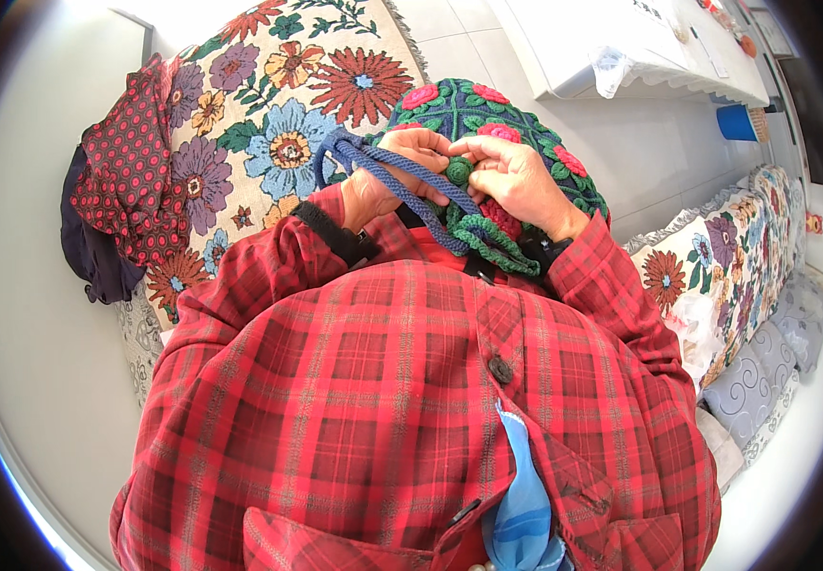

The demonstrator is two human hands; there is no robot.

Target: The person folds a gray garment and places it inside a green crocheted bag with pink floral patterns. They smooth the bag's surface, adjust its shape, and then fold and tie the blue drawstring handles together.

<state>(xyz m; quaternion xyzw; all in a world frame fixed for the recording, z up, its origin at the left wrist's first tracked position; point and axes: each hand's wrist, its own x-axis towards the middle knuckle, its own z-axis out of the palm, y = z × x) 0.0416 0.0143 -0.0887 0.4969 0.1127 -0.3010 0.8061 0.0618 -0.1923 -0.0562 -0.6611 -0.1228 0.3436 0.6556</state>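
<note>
A crocheted bag (454,107) in navy and green with raised pink-red flowers lies in front of me, beyond my chest. Its blue knitted strap (411,178) runs in loops across my left hand and down over the bag. Between my two hands is a small round green crocheted piece (460,170). My left hand (400,171) pinches at its left side, partly behind the strap. From the right, my right hand (515,175) has bent fingers against the same piece, thumb near its edge. A green crocheted leafy edge (493,246) hangs below my hands.
A flowered woven cover (268,93) spreads at the left, with a dotted dark red cloth (126,164) on it. A white table (575,64) stands at upper right, near a blue bin (736,123). A flowered sofa cover (725,243) and a white plastic bag (693,328) are at right.
</note>
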